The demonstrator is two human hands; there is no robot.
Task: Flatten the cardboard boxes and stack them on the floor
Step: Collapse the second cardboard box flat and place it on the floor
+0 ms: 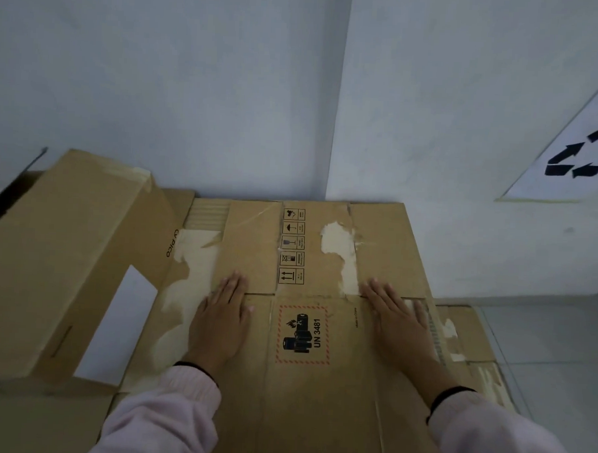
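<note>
Both hands, left hand and right hand, press spread flat on the flattened box, hiding layers beneath.

Two hands, left and right; one flattened box; one unflattened box; one recycling sign.

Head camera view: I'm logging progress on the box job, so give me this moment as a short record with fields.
top item: flattened brown cardboard box with a red-bordered UN 3481 battery label
left hand: open, palm flat on the box, left of the label
right hand: open, palm flat on the box, right of the label
beneath: more flattened brown cardboard showing at the right edge
not yet flat: open brown cardboard box at left
wall: white paper sheet with black recycling symbol
</note>
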